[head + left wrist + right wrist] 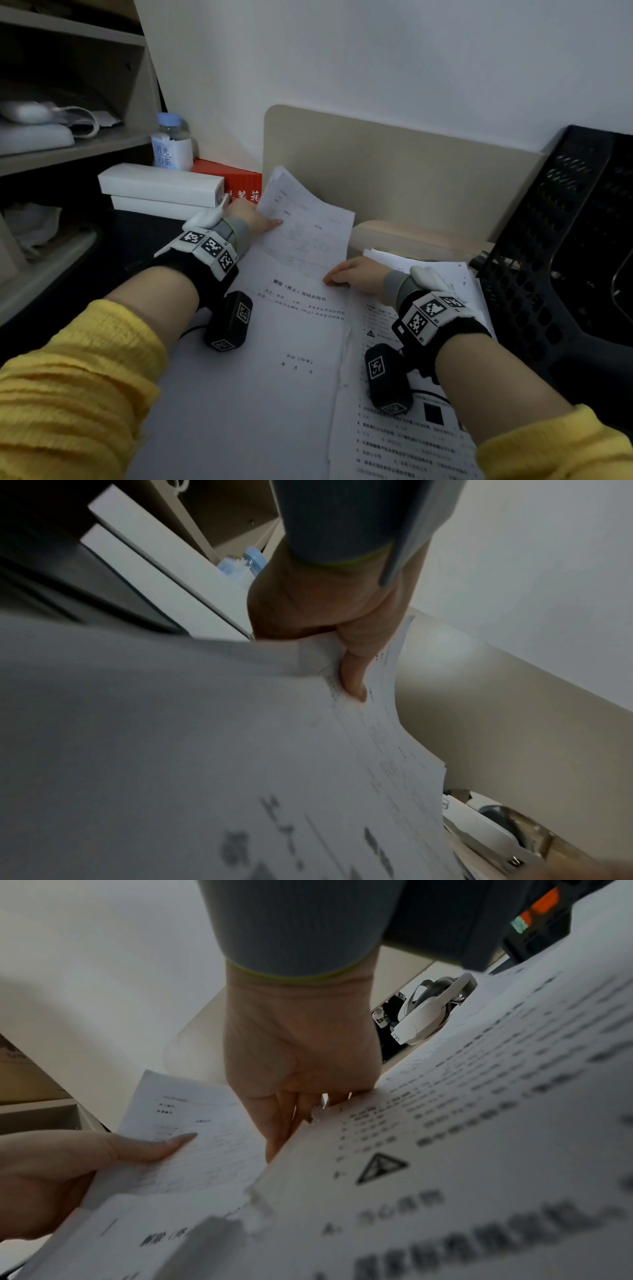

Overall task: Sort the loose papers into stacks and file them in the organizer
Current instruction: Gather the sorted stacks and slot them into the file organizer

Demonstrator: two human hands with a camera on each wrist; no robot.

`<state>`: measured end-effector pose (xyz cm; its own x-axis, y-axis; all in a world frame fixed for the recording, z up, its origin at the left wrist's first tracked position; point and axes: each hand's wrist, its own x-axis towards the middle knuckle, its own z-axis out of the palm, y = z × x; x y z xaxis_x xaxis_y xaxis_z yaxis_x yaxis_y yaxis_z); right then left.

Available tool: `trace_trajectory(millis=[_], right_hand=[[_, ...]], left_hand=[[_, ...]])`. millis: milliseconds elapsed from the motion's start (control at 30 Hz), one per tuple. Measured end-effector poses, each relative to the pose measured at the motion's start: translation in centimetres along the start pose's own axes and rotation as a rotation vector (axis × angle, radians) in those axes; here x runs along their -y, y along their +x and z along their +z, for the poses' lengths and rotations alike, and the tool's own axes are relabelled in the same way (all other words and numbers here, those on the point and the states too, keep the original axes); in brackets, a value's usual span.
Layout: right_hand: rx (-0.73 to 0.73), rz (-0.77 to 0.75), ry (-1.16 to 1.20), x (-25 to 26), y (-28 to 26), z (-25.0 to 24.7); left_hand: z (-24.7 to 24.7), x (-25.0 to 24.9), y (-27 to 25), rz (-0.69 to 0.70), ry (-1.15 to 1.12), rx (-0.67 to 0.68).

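a: where's the left hand (pixel 251 217)?
b: at the far left edge of a lifted sheaf (pixel 305 219). the thumb (pixel 354 669) lies flat on the top page, the other fingers are hidden beneath, so it pinches the sheaf.
a: and the right hand (pixel 356 274)?
b: at the sheaf's near right corner, fingers (pixel 291 1118) curled down together at the paper edge. whether they pinch it or just press on it, i can't tell.
a: where does the sheaf sit?
b: tilted up toward the board (pixel 394 171), its near end over the flat sheet (pixel 274 359) on the desk.
a: other papers?
b: a stack (pixel 404 428) lies under the right wrist, beside that sheet. the black organizer (pixel 565 257) stands just right of the stack.
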<state>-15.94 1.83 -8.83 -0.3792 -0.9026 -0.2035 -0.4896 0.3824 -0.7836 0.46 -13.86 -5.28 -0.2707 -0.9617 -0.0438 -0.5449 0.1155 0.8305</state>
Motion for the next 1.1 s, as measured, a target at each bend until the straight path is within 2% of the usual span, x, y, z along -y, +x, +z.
trace_trajectory(millis=[33,133,200,267,333,467,567,700,767,900,1000,1100], right_hand=[[-0.003,-0.002,-0.010,-0.1,0.0,0.0],[-0.058,-0.023,-0.061,-0.4,0.5,0.1],[-0.230,-0.035,-0.074,-0.5,1.1,0.0],[-0.433,-0.036,0.034,-0.4,1.5,-0.7],[-0.501,-0.070,0.160,0.3,1.1,-1.7],[-0.451,-0.232,0.379,2.8,-1.1,-3.6],[-0.509,-0.344,0.395,5.6,-3.8,-4.4],[-0.556,-0.411,0.482,7.7,-7.0,-5.0],[-0.522,-0.387,0.508,7.5,-7.9,-4.4],[-0.397,-0.244,0.505,5.7,-9.1,-2.3],[-0.318,-0.170,0.429,4.4,-9.3,-1.2],[-0.344,-0.188,0.393,4.5,-9.8,-0.8]], left_hand=[[-0.4,0.1,0.1,0.014,-0.040,-0.017],[-1.4,-0.1,-0.7,0.106,-0.346,-0.030],[-2.2,-1.0,-2.1,0.197,-0.503,-0.038],[-3.0,-2.2,-3.2,0.285,-0.608,-0.018],[-3.9,-3.5,-4.3,0.358,-0.674,0.001],[-5.0,-5.6,-6.1,0.468,-0.696,0.033],[-5.8,-7.0,-7.6,0.525,-0.728,0.028],[-6.6,-7.9,-9.6,0.581,-0.778,0.028],[-6.3,-7.3,-10.1,0.571,-0.753,0.045],[-4.9,-4.4,-9.9,0.487,-0.661,0.099],[-4.0,-1.8,-9.1,0.359,-0.615,0.237],[-3.1,-0.3,-8.7,0.348,-0.521,0.191]])
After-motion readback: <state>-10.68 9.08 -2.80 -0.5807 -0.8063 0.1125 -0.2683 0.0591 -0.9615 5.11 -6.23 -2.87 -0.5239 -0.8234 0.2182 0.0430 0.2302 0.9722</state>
